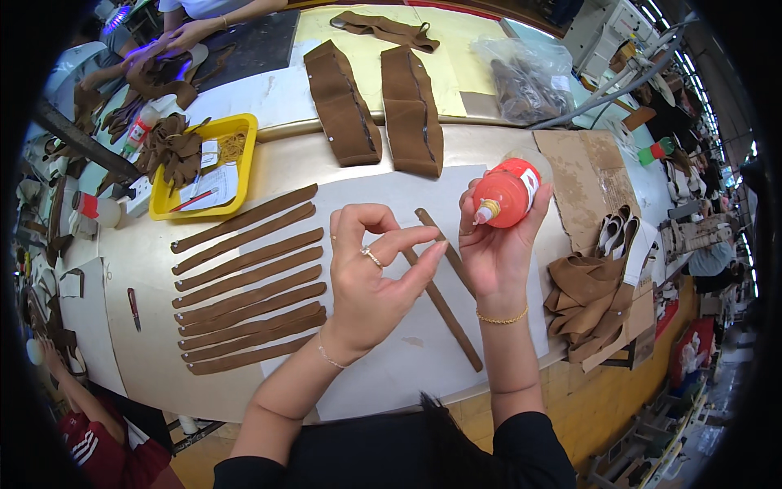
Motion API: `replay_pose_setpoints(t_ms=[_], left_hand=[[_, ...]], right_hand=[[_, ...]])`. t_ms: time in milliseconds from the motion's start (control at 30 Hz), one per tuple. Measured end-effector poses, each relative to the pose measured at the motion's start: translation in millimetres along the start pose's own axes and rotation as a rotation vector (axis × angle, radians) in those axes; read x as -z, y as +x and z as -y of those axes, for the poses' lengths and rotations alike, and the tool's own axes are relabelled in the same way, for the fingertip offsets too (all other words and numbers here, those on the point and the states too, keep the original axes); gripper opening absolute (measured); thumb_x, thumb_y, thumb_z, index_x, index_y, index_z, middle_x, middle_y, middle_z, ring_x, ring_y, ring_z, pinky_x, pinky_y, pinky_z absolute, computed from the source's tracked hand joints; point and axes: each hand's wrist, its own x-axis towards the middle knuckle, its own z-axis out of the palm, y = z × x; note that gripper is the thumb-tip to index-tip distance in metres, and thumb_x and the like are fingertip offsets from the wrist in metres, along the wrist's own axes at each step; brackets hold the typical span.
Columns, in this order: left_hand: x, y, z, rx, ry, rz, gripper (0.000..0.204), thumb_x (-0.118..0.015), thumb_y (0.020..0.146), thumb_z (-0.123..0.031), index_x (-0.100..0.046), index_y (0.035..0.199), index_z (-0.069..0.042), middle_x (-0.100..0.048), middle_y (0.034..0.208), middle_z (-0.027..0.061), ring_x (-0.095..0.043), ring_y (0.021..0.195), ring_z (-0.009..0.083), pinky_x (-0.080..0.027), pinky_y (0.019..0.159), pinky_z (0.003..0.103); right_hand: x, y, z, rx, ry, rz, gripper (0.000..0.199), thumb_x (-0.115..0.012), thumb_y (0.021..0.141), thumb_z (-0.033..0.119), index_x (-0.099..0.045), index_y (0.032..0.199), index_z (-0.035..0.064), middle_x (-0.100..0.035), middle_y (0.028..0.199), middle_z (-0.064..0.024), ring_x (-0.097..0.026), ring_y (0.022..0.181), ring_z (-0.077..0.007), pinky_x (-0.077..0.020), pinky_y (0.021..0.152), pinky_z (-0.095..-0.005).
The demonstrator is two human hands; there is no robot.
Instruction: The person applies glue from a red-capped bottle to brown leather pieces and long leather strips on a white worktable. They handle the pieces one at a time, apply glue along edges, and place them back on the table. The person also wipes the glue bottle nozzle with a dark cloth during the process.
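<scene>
My right hand (497,244) has a full grip around an orange glue bottle (507,191), tipped so that its pale nozzle points down and to my left, toward my other hand. My left hand (371,273) is raised beside it with the fingers curled loosely and the thumb stretched toward the bottle's tip; it holds nothing that I can make out. The two hands are close but not touching.

Under them, on a white sheet (407,359) spread over the counter (138,359), lie two long brown strips (448,314), running slantwise from near the bottle down toward my right forearm. My hands cover their upper parts, so I cannot tell where exactly they meet.

To my left a row of similar brown strips (248,281) lies side by side, partly on the sheet and partly on the bare counter. Beyond them sits a yellow tray (236,130) with brown scraps, paper and a pencil in it, and a small red-handled tool (133,308) lies near the counter's left edge. Straight ahead are two wide brown pieces (379,106), laid flat next to each other. To my right a heap of tan cut pieces (590,301) rests on a piece of cardboard (582,163) at the counter's edge, and a clear plastic bag (525,77) of dark bits lies farther back. At the far left another person's hands (175,41) are busy with brown material.
</scene>
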Motion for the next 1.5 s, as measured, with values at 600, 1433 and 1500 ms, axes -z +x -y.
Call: replay_pose_setpoints(t_ms=[600, 1433, 1500], left_hand=[[-0.5, 8.5, -12.6, -0.015, -0.037, -0.08, 0.025, -0.079, 0.063, -0.005, -0.072, 0.086, -0.01, -0.044, 0.085, 0.0046, -0.043, 0.079, 0.0204, -0.04, 0.068, 0.03], [52.6, -102.6, 65.2, 0.203, 0.182, 0.135, 0.009, -0.07, 0.077, -0.012, -0.069, 0.081, -0.005, -0.049, 0.091, 0.0072, -0.047, 0.09, 0.0238, -0.04, 0.084, 0.034], [58.9, -103.2, 65.8, 0.229, 0.173, 0.131, 0.01, -0.07, 0.078, -0.014, -0.068, 0.081, -0.004, -0.05, 0.092, 0.0077, -0.047, 0.09, 0.0242, -0.04, 0.084, 0.034]], right_hand=[[-1.9, -13.8, -7.4, 0.331, -0.166, -0.076, 0.069, -0.051, 0.084, 0.067, -0.05, 0.117, 0.0056, -0.063, 0.097, -0.0098, -0.063, 0.081, -0.0211, -0.0552, 0.066, -0.0341], [63.7, -15.3, -1.7, 0.159, 0.079, -0.108, 0.043, -0.064, 0.088, 0.041, -0.055, 0.114, 0.0069, -0.062, 0.096, -0.0098, -0.063, 0.08, -0.0215, -0.06, 0.072, -0.0296], [66.2, -12.8, -1.5, 0.142, 0.071, -0.091, 0.043, -0.065, 0.087, 0.041, -0.056, 0.113, 0.0075, -0.063, 0.095, -0.0092, -0.063, 0.08, -0.0207, -0.0603, 0.069, -0.0289]])
